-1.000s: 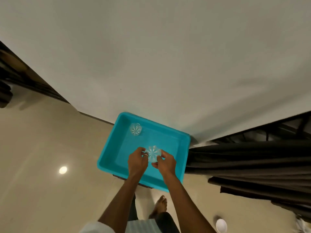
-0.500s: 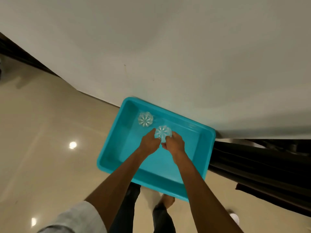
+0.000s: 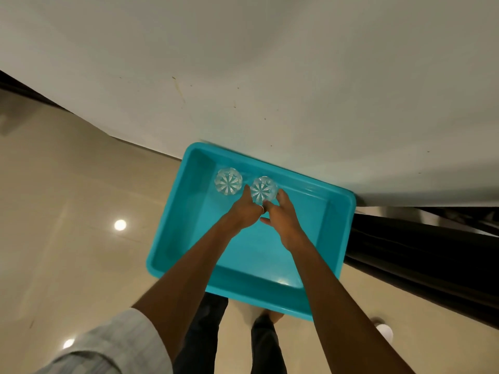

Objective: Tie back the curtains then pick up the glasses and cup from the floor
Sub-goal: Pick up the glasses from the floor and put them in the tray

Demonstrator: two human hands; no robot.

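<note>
A turquoise plastic tray (image 3: 343,230) lies on the floor against the white wall. Two clear cut-glass tumblers stand inside at its far left. The first glass (image 3: 228,181) stands alone near the corner. The second glass (image 3: 263,190) is just right of it, between my two hands. My left hand (image 3: 244,210) touches its left side and my right hand (image 3: 280,214) its right side, fingers curled around it. A white cup (image 3: 384,331) sits on the floor at the lower right, partly hidden by my right arm.
Dark curtain folds (image 3: 421,255) lie along the floor right of the tray. The glossy beige tile floor (image 3: 67,198) spreads to the left with lamp reflections. My legs and one foot (image 3: 270,318) stand just below the tray's near edge.
Both hands carried the second glass farther into the tray, up to the first glass. The camera has come closer, so the tray looks larger.
</note>
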